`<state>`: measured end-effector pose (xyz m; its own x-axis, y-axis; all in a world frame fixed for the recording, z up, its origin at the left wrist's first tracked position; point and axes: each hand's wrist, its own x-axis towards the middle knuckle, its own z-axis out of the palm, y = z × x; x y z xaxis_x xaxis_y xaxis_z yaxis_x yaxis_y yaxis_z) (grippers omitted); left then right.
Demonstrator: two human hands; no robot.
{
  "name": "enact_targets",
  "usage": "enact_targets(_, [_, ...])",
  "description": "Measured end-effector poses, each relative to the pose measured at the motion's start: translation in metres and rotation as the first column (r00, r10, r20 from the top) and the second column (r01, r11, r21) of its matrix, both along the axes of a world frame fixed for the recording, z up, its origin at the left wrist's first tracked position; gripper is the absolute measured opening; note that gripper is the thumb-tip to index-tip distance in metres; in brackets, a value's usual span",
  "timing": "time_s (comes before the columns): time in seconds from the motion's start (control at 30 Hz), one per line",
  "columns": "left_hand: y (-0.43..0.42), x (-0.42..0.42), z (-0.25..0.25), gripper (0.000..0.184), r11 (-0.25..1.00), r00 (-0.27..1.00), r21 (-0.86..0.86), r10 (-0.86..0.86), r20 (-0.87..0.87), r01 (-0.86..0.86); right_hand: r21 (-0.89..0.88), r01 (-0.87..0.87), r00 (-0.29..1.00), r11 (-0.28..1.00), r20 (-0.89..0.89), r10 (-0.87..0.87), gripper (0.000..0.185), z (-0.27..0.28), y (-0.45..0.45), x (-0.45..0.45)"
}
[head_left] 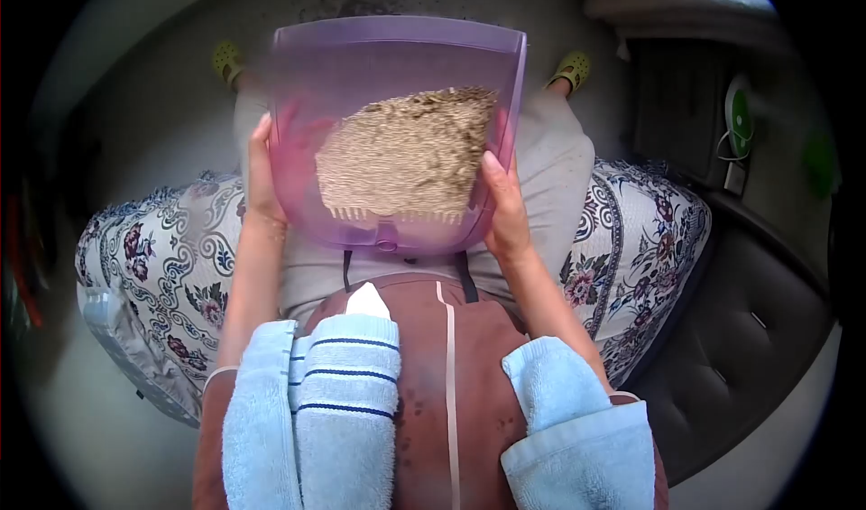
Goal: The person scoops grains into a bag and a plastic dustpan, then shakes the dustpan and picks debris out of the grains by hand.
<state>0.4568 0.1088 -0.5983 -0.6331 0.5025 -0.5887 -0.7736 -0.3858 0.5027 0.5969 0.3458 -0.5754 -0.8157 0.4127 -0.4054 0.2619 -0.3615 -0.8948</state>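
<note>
A purple, see-through plastic tray (397,30) is held above my lap, between my two hands. Inside it lies a heap of tan, grain-like material (406,149), darker and coarser toward the upper right; it looks streaked by motion. A row of comb-like teeth shows along the heap's lower edge, near a small round knob on the tray's near side. My left hand (264,172) grips the left wall, its fingers partly seen through the plastic. On the right wall, my right hand (507,205) is closed with the thumb on the rim and the fingers mostly hidden.
Under my legs is a seat with a floral cover (640,230). A dark padded leather seat (740,339) stands at the right. Beyond it is a green and white object (738,118). Light blue towels (347,411) hang over my brown apron (428,357). Yellow-green clogs (571,68) are on my feet.
</note>
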Motion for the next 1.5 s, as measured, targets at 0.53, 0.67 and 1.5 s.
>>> enact_targets(0.53, [0.016, 0.014, 0.004, 0.066, 0.981, 0.970, -0.142, 0.096, -0.224, -0.130, -0.062, -0.050, 0.999, 0.997, 0.001, 0.051, 0.064, -0.024, 0.020, -0.008])
enact_targets(0.67, [0.082, 0.054, 0.029, 0.065, 0.955, 0.960, -0.187, 0.192, -0.201, -0.231, -0.269, -0.080, 0.990, 0.960, 0.088, 0.107, 0.065, -0.009, 0.085, -0.009])
enact_targets(1.5, [0.077, 0.054, 0.024, 0.067, 0.957, 0.966, -0.201, 0.171, -0.193, -0.210, -0.304, -0.057, 0.997, 0.951, 0.025, 0.068, 0.063, -0.021, 0.076, 0.005])
